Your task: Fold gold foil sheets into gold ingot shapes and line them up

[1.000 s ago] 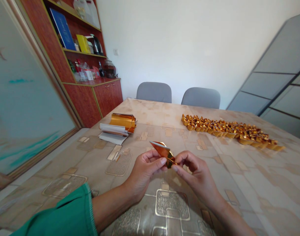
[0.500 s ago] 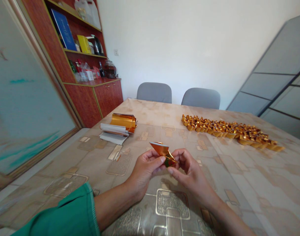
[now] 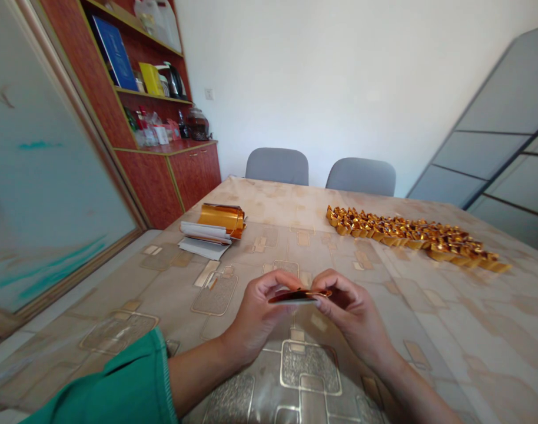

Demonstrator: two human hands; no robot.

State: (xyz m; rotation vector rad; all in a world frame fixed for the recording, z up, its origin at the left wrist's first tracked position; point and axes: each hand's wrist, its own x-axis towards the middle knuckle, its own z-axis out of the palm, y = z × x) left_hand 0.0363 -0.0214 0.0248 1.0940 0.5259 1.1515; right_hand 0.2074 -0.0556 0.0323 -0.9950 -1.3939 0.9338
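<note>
Both my hands are over the middle of the patterned table. My left hand (image 3: 261, 309) and my right hand (image 3: 352, 307) pinch a flattened piece of gold-and-copper metallic foil (image 3: 299, 297) between their fingertips, with its silvery underside showing along the lower edge. Behind and to the left lies a curled roll of gold foil (image 3: 221, 218) on a stack of white paper sheets (image 3: 202, 238). A long band of small folded gold foil ingots (image 3: 410, 235) runs across the far right of the table.
The beige patterned tablecloth (image 3: 339, 203) covers the table. Two grey chairs (image 3: 276, 166) stand beyond it, next to a white wall. A red wooden cabinet (image 3: 163, 182) with cluttered shelves stands at the left, beside a glass door. My green sleeve (image 3: 119, 383) shows at lower left.
The foil, earlier a raised pointed fold, now lies flattened and nearly horizontal between my fingertips. My hands have turned it and closed over it.
</note>
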